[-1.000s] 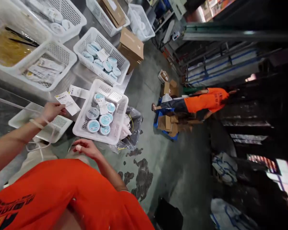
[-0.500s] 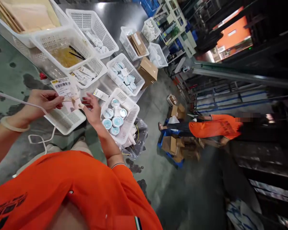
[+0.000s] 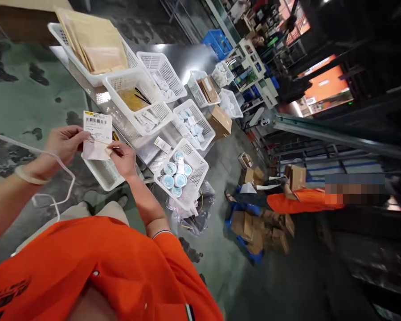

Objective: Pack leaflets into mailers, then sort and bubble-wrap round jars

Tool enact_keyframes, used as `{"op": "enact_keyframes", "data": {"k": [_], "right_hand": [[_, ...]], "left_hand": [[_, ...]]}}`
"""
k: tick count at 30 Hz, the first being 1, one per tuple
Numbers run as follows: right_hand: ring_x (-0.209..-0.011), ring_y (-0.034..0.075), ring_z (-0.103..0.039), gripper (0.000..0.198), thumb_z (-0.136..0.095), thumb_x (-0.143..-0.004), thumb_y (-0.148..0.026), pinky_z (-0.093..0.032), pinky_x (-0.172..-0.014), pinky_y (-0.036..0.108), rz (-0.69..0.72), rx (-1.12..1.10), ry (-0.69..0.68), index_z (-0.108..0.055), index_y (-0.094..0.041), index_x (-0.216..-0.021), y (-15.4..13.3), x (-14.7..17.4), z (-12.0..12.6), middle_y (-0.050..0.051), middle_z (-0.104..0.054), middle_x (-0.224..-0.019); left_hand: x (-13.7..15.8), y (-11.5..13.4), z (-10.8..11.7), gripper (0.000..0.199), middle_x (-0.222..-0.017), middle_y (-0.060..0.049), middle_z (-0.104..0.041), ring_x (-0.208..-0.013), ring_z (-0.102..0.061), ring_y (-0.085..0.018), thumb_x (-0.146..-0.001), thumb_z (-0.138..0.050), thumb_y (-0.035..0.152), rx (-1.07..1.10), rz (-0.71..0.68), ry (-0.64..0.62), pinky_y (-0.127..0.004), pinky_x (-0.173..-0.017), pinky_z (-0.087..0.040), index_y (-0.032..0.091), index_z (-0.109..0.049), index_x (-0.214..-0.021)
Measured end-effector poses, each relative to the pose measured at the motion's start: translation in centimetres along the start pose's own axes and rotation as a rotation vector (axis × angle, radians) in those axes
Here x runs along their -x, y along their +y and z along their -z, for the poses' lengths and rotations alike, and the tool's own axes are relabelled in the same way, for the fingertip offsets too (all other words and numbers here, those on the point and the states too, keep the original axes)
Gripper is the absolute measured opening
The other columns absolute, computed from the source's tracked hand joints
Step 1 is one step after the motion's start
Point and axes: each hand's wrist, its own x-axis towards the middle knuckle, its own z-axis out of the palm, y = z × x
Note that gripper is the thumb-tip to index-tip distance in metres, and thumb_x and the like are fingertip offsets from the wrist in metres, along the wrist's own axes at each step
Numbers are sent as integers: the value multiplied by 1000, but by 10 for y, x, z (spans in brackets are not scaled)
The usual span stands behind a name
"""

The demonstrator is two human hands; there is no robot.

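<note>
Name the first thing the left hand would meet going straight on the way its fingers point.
Past the paper label it holds, the left hand would probably meet the right hand, at the label's opposite edge, though depth is unclear.

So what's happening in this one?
A person is holding a paper label with a barcode: the left hand grips its left side and the right hand pinches its lower right edge. Nearby, a white basket holds round tubs, and another label lies beside it on the metal table. Farther off, a co-worker in orange stands near cardboard boxes.
</note>
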Motion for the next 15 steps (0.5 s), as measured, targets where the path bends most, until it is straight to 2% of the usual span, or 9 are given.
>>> {"op": "enact_keyframes", "data": {"k": [2, 3, 6, 7, 9, 11, 13, 14, 15], "right_hand": [[-85, 15, -72, 11, -88, -92, -23, -63, -80, 24, -95, -51, 15, -78, -18, -92, 12, -8, -22, 1, -80, -94], [-84, 16, -72, 12, -88, -90, -21, -63, -79, 25, -146, -72, 17, -76, -19, -91, 18, -12, -33, 1, -79, -92], [-82, 17, -73, 16, -88, -88, -18, -64, -78, 26, -271, -131, -11, -72, -20, -91, 39, -28, -63, 1, -77, -87], [-82, 17, -74, 17, -88, -88, -18, -65, -79, 27, -297, -148, -38, -72, -20, -92, 48, -34, -71, 1, -77, -87], [-83, 17, -75, 20, -88, -88, -20, -67, -82, 28, -325, -194, -107, -72, -18, -99, 69, -48, -84, 2, -78, -90], [-88, 18, -79, 33, -87, -89, -24, -69, -85, 31, -350, -235, -167, -74, -17, -118, 97, -59, -90, 5, -81, -104], [-93, 21, -82, 48, -84, -91, -28, -71, -87, 33, -419, -146, -181, -72, -18, -137, 137, -65, -91, 7, -83, -115], [-96, 22, -84, 51, -82, -92, -29, -72, -88, 34, -459, -22, -184, -71, -19, -141, 162, -66, -90, 8, -83, -116], [-95, 24, -83, 48, -82, -89, -26, -72, -86, 34, -505, 197, -155, -74, -17, -135, 189, -65, -88, 9, -83, -108]], "left_hand": [[-5, -10, 13, 62, -87, -8, -77, -72, -63, -16, -72, -92, 68, 8, -25, 55, -26, -63, -58, 16, -69, -96], [-8, -15, 20, 62, -87, -7, -79, -73, -65, -16, -73, -94, 63, 6, -45, 75, -25, -63, -57, 15, -72, -106], [-17, -33, 42, 87, -76, 0, -75, -68, -68, -18, -77, -99, 50, 10, -62, 140, -24, -61, -53, 11, -63, -146], [-20, -39, 50, 90, -73, 2, -73, -66, -67, -18, -79, -98, 47, -1, -59, 154, -23, -60, -51, 11, -60, -152], [-26, -54, 67, 69, -75, 0, -75, -69, -67, -18, -86, -92, 42, -55, -54, 188, -23, -63, -50, 9, -68, -142], [-29, -71, 85, 40, -86, -7, -81, -77, -67, -18, -93, -79, 37, -177, -46, 253, -25, -70, -50, 6, -80, -118], [-29, -94, 104, 37, -87, -8, -82, -75, -62, -16, -95, -69, 35, -312, -5, 363, -25, -72, -47, 5, -85, -109], [-27, -108, 114, 41, -85, -7, -81, -73, -59, -16, -94, -66, 36, -355, 21, 415, -26, -72, -45, 5, -87, -111], [-24, -126, 124, 45, -84, -6, -80, -71, -58, -16, -91, -65, 37, -373, 49, 459, -26, -71, -44, 6, -88, -113]]}}
